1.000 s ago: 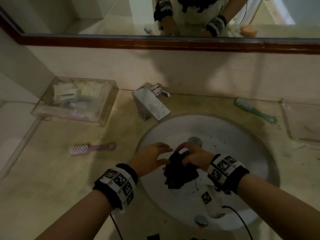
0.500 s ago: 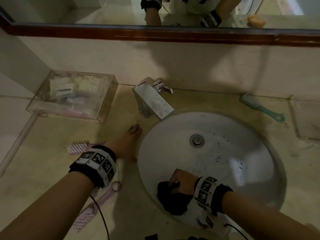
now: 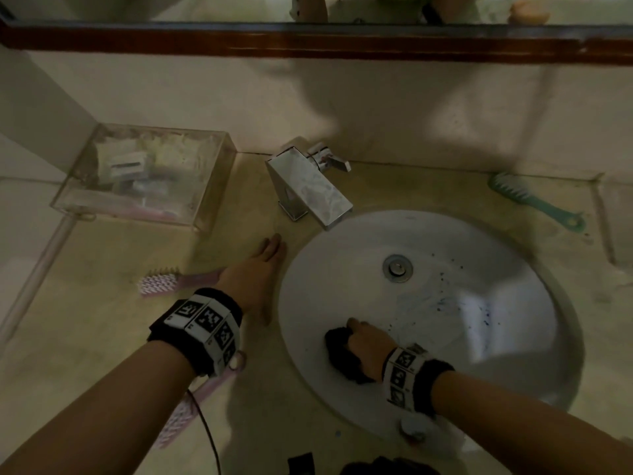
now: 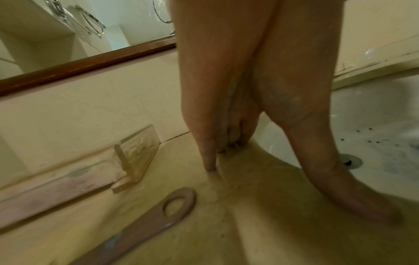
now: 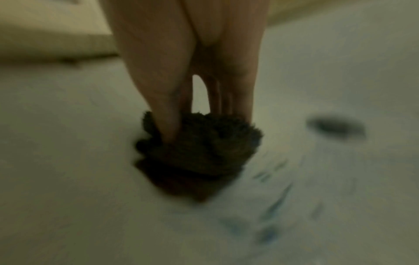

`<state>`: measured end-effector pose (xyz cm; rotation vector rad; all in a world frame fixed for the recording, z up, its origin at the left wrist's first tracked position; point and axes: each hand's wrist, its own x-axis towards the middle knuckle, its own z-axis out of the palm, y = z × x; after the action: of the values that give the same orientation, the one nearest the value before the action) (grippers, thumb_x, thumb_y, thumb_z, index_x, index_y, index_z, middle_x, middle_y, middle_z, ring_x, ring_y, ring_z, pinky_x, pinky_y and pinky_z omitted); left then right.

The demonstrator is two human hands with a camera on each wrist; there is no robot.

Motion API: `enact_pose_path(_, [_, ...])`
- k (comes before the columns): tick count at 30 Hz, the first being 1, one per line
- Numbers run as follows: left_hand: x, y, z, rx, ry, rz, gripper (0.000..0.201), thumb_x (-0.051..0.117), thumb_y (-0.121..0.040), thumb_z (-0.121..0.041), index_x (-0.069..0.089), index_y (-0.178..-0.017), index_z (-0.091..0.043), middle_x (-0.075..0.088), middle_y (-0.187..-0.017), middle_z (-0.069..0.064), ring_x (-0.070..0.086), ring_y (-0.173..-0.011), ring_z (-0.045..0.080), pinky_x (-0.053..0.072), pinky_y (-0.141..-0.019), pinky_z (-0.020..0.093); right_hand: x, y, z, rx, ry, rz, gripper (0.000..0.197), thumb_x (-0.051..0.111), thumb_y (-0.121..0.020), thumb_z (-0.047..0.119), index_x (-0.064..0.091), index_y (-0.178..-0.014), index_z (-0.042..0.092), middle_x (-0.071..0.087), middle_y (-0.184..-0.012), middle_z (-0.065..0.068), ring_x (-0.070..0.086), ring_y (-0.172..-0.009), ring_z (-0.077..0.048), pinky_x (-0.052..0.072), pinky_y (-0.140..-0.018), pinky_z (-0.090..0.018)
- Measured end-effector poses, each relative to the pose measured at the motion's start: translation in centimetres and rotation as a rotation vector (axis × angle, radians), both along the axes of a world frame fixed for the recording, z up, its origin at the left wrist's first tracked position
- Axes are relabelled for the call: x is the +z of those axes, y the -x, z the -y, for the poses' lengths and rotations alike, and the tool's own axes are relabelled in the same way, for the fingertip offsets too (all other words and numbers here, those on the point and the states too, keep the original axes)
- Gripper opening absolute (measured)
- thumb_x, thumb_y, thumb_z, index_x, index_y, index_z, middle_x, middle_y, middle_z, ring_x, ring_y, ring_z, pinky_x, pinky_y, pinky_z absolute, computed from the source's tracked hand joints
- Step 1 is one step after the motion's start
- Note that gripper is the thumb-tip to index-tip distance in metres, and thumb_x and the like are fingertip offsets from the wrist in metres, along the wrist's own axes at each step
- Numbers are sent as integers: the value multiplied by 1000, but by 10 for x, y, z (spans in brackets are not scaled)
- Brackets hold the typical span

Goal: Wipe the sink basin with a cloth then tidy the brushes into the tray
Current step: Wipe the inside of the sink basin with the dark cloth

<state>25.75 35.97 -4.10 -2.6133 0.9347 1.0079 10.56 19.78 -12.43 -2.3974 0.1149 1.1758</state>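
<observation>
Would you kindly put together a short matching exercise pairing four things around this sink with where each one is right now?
Things:
1. dark cloth
2. green brush
3. left hand
4. clear tray

Places:
A. on the counter right of the basin, near the wall
B. flat on the counter beside the basin's left rim
C. far left on the counter, against the wall
D. inside the basin, gripped by the right hand

Pairs: 1-D, 2-A, 3-B, 4-C
</observation>
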Motion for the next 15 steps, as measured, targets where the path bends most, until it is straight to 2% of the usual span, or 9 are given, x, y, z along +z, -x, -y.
enact_pose_path(2, [1, 0, 1, 5, -2, 6, 138, 86, -62, -37, -18, -150, -9, -23, -159, 7, -7, -151, 23, 19, -123, 36, -1, -8, 6, -119, -38, 0, 44, 51, -92, 14, 40, -131, -1, 54, -106, -17, 56, -102, -27, 44, -76, -30])
enact_pose_path(4, [3, 2, 2, 9, -3, 9, 138, 86, -63, -36, -16, -150, -9, -23, -159, 7, -6, -151, 22, 19, -123, 34, 1, -13, 13, -162, -103, -8, 47, 57, -86, 27, 51, -123, -1, 61, -112, -21, 58, -96, -24, 42, -75, -27])
enact_pose_path(6, [3, 2, 2, 8, -1, 15, 138, 86, -62, -36, -16, -150, -8, -22, -159, 7, -6, -151, 23, 18, -123, 32, 10, -15, 14, -146, -216, 11, 48, 66, -82, 27, 59, -123, 4, 61, -126, -15, 59, -112, -26, 44, -88, -27])
enact_pose_path(8, [4, 2, 3, 5, -5, 17, 138, 87, -61, -35, -15, -151, -7, -21, -159, 9, -4, -151, 24, 18, -123, 32, 21, -12, 2, -154, -347, 39, 51, 71, -82, 22, 56, -130, 12, 56, -134, -10, 51, -123, -24, 38, -100, -25])
enact_pose_path(10, [4, 1, 3, 6, -11, 9, 139, 87, -60, -36, -14, -151, -7, -20, -159, 10, -3, -151, 25, 18, -123, 34, 21, -5, -15, -145, -425, 87, 59, 71, -82, 22, 49, -137, 17, 51, -135, -13, 47, -124, -25, 35, -100, -23])
enact_pose_path(12, [3, 1, 3, 16, -5, 8, 138, 87, -61, -36, -14, -151, -7, -21, -159, 9, -3, -151, 24, 22, -122, 37, 21, -3, -30, -114, -375, 100, 57, 63, -85, 31, 46, -139, 20, 49, -132, -17, 47, -121, -28, 36, -97, -27])
enact_pose_path(14, [3, 2, 4, 27, 7, 8, 133, 84, -65, -34, -14, -151, -8, -21, -160, 8, -3, -151, 23, 23, -122, 39, 9, -6, -35, -75, -338, 84, 62, 44, -81, 49, 49, -136, 19, 49, -126, -18, 50, -114, -33, 41, -94, -33])
enact_pose_path(15, [3, 2, 4, 29, 9, 9, 129, 83, -69, -32, -13, -151, -7, -21, -160, 8, -4, -151, 23, 22, -122, 38, 2, -9, -34, -59, -309, 67, 62, 40, -83, 48, 48, -136, 18, 47, -126, -19, 51, -111, -34, 43, -92, -36])
